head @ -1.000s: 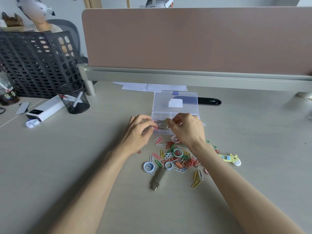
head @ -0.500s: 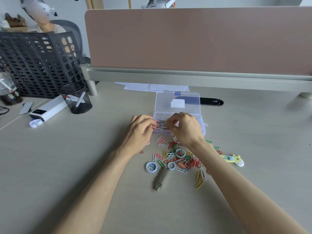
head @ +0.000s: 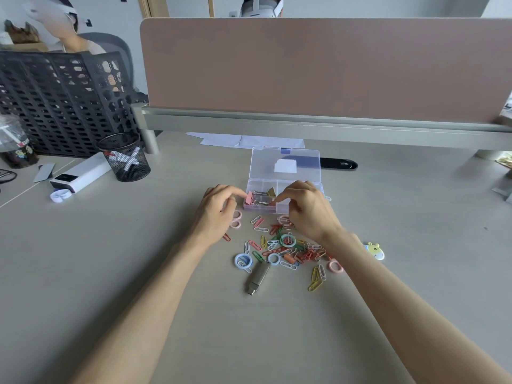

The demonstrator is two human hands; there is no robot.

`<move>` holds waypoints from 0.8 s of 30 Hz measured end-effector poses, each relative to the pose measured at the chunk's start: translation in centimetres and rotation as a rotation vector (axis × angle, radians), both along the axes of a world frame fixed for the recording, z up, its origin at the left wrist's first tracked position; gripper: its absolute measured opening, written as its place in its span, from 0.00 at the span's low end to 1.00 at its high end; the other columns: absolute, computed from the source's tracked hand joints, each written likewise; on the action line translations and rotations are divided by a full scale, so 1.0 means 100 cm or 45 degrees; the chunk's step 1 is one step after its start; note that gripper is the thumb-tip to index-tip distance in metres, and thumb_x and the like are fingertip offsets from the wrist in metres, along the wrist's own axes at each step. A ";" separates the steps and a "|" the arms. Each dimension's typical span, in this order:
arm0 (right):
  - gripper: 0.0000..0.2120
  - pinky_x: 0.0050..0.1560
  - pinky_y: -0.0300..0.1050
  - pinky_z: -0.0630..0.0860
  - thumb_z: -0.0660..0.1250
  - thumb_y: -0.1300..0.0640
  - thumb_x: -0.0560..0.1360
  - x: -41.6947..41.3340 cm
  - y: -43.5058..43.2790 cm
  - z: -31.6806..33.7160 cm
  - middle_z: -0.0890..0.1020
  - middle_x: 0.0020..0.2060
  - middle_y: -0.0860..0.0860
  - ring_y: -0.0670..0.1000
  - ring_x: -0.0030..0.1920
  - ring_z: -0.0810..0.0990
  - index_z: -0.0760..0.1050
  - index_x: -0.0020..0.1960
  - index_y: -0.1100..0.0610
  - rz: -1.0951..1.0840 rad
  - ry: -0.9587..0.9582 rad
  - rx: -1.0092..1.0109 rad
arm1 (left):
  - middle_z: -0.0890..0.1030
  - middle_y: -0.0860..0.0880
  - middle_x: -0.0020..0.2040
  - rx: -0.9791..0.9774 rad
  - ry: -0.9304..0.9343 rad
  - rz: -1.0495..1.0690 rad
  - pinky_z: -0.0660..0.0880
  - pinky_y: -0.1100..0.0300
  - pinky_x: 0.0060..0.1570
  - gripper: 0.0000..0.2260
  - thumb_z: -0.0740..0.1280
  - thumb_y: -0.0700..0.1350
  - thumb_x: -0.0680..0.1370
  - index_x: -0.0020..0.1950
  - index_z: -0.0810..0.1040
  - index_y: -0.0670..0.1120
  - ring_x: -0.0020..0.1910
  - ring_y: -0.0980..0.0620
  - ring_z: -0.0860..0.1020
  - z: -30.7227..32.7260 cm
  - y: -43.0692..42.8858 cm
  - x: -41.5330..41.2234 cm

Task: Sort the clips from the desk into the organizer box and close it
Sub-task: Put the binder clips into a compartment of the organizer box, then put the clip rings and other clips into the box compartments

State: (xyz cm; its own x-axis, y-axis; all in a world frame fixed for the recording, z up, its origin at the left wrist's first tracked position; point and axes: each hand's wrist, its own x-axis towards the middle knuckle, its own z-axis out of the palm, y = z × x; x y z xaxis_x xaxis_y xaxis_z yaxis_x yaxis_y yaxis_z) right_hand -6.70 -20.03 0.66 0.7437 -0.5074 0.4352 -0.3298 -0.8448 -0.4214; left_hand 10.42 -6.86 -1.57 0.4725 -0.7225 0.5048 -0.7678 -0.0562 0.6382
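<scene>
While both hands are at the near edge of the clear plastic organizer box, its lid is seen swung open toward 12 o'clock. Binder clips are seen in the near-left compartment. A pink binder clip stands at the box's 9 o'clock wall and an olive binder clip lies further in.

The left hand is curled, and its index fingertip touches the pink clip. Whether the clip is actually gripped cannot be told. The right hand is curled, with thumb and index tips brought together over that compartment. What is pinched, if anything, cannot be told.

The unsorted coloured wire paper clips are heaped on the beige desk at 6 o'clock of the box. A silver USB stick lies at the heap's 6 o'clock and a yellow giraffe-shaped clip at its 3 o'clock. A black mesh pen cup is placed at 10 o'clock of the box.
</scene>
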 end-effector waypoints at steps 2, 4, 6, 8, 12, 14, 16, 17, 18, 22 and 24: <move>0.22 0.48 0.48 0.74 0.55 0.72 0.68 -0.011 0.000 0.002 0.81 0.52 0.54 0.57 0.54 0.75 0.82 0.49 0.55 -0.037 -0.029 0.028 | 0.78 0.56 0.48 0.014 0.016 0.035 0.67 0.69 0.51 0.17 0.57 0.31 0.75 0.50 0.81 0.48 0.51 0.52 0.73 -0.001 0.011 -0.002; 0.22 0.51 0.50 0.76 0.54 0.72 0.69 -0.022 0.001 0.004 0.81 0.52 0.55 0.57 0.55 0.76 0.82 0.48 0.55 -0.054 -0.067 0.081 | 0.79 0.55 0.48 0.043 0.013 0.058 0.66 0.73 0.49 0.18 0.56 0.30 0.74 0.51 0.81 0.47 0.50 0.53 0.73 -0.002 0.023 -0.005; 0.22 0.53 0.49 0.75 0.54 0.72 0.69 -0.032 0.006 0.004 0.81 0.51 0.55 0.57 0.55 0.76 0.82 0.48 0.56 -0.076 -0.087 0.120 | 0.78 0.53 0.48 0.098 0.009 0.030 0.70 0.71 0.48 0.19 0.55 0.29 0.74 0.52 0.80 0.46 0.49 0.53 0.72 -0.004 0.032 -0.011; 0.21 0.52 0.49 0.75 0.54 0.72 0.70 -0.040 0.013 0.003 0.81 0.51 0.55 0.56 0.55 0.76 0.82 0.49 0.56 -0.098 -0.097 0.131 | 0.79 0.52 0.48 0.164 -0.052 0.010 0.72 0.63 0.50 0.19 0.56 0.29 0.74 0.53 0.80 0.47 0.48 0.52 0.73 -0.008 0.037 -0.018; 0.18 0.49 0.45 0.73 0.57 0.69 0.71 -0.054 0.026 -0.003 0.82 0.49 0.54 0.56 0.53 0.77 0.82 0.48 0.55 -0.154 -0.136 0.159 | 0.82 0.53 0.53 0.160 -0.094 0.029 0.73 0.54 0.55 0.17 0.58 0.32 0.75 0.54 0.80 0.49 0.49 0.50 0.77 -0.014 0.044 -0.028; 0.16 0.51 0.46 0.73 0.59 0.66 0.72 -0.061 0.033 -0.009 0.82 0.48 0.52 0.55 0.53 0.77 0.82 0.48 0.53 -0.185 -0.128 0.164 | 0.83 0.54 0.52 0.151 -0.017 0.005 0.74 0.53 0.57 0.15 0.59 0.34 0.76 0.53 0.79 0.50 0.51 0.52 0.79 -0.014 0.046 -0.031; 0.12 0.52 0.49 0.74 0.62 0.61 0.72 -0.064 0.042 -0.015 0.82 0.49 0.51 0.55 0.53 0.76 0.82 0.48 0.51 -0.186 -0.118 0.161 | 0.83 0.54 0.50 0.155 0.073 -0.010 0.75 0.54 0.57 0.14 0.59 0.34 0.76 0.53 0.80 0.50 0.51 0.53 0.80 -0.012 0.047 -0.033; 0.10 0.53 0.51 0.74 0.63 0.58 0.72 -0.064 0.046 -0.018 0.81 0.49 0.50 0.55 0.53 0.76 0.82 0.48 0.49 -0.178 -0.115 0.148 | 0.83 0.53 0.50 0.153 0.090 -0.003 0.74 0.54 0.56 0.14 0.59 0.34 0.76 0.53 0.80 0.49 0.49 0.53 0.79 -0.011 0.047 -0.034; 0.09 0.53 0.52 0.74 0.64 0.55 0.72 -0.062 0.049 -0.019 0.81 0.49 0.48 0.54 0.53 0.76 0.82 0.47 0.48 -0.174 -0.107 0.130 | 0.82 0.52 0.50 0.141 0.074 0.025 0.73 0.55 0.56 0.15 0.59 0.34 0.76 0.53 0.80 0.48 0.47 0.52 0.79 -0.010 0.047 -0.035; 0.11 0.54 0.50 0.69 0.64 0.44 0.73 -0.054 0.054 -0.018 0.80 0.50 0.47 0.53 0.56 0.73 0.82 0.48 0.47 -0.264 0.022 0.072 | 0.79 0.44 0.54 0.231 -0.002 0.247 0.68 0.58 0.57 0.13 0.60 0.37 0.78 0.57 0.80 0.46 0.55 0.43 0.74 -0.010 0.037 -0.023; 0.13 0.53 0.49 0.67 0.64 0.41 0.72 -0.052 0.053 -0.019 0.79 0.49 0.48 0.53 0.56 0.72 0.82 0.47 0.48 -0.310 0.096 0.031 | 0.78 0.43 0.54 0.334 0.090 0.291 0.73 0.52 0.57 0.11 0.62 0.45 0.78 0.57 0.80 0.48 0.56 0.41 0.75 -0.009 0.028 -0.018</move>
State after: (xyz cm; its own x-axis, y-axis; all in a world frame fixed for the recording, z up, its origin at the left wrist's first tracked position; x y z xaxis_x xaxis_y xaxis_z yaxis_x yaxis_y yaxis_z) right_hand -11.93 -14.73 -1.23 0.6280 -0.6853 0.3689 -0.5538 -0.7265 -0.4069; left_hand 8.66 -4.03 -2.50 0.6643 -0.6947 0.2759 -0.6706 -0.3908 0.6306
